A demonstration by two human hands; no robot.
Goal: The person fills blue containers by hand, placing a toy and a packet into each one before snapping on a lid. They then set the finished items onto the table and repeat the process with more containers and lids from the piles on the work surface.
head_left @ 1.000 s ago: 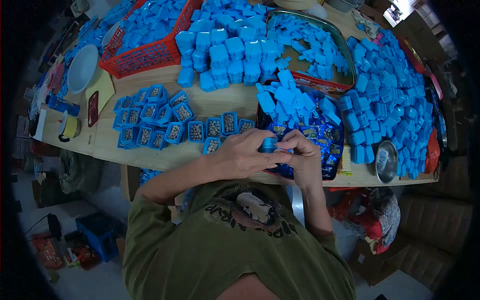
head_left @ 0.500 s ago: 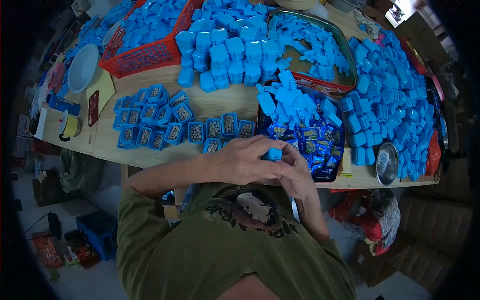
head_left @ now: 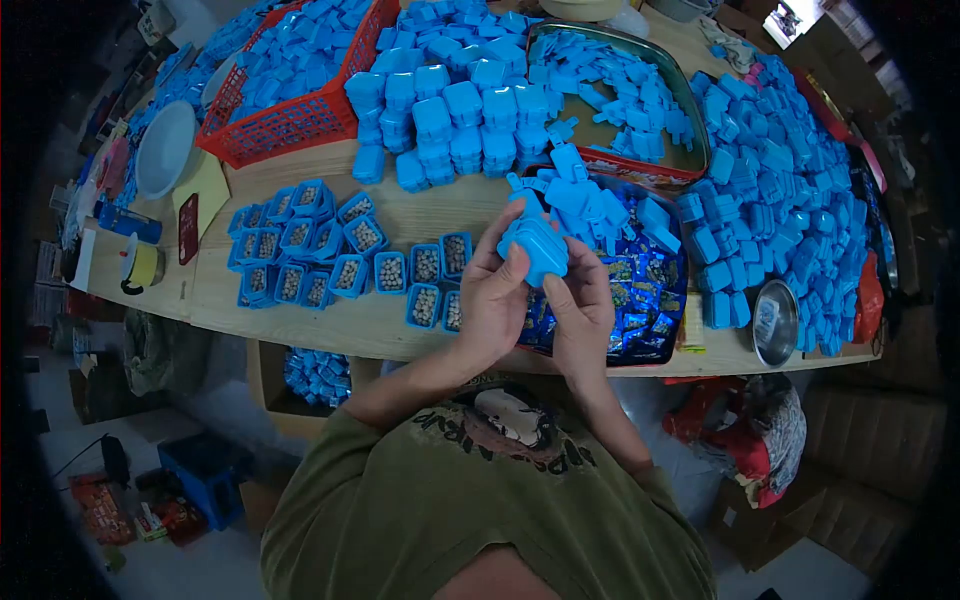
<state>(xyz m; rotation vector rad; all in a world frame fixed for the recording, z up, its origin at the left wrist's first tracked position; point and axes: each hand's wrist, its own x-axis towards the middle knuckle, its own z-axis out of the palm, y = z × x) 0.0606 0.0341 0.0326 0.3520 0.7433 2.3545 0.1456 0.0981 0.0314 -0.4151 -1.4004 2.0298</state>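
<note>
Both hands hold a small blue plastic box [head_left: 540,248] above the front of the table, its ribbed lid face toward me. My left hand [head_left: 495,305] grips its left side, thumb on the face. From the right, my right hand [head_left: 582,325] closes on its lower corner with thumb and fingers. Just behind and right of the hands lies a tray of small shiny blue packets [head_left: 640,310], with blue plastic pieces [head_left: 590,205] heaped on its far part. Left of my left hand stand open blue boxes [head_left: 424,263] filled with small pale balls.
Stacked blue boxes [head_left: 465,105] stand at the back beside a red basket [head_left: 280,125]. A tin tray [head_left: 700,160] holds flat blue pieces. On the right are a large blue box pile [head_left: 780,190] and a metal bowl [head_left: 774,325]. A cardboard carton [head_left: 265,385] sits below the table edge.
My hands have risen away from my body and turned, so the blue box, mostly covered before, shows between them. My left forearm has swung inward, uncovering the carton below.
</note>
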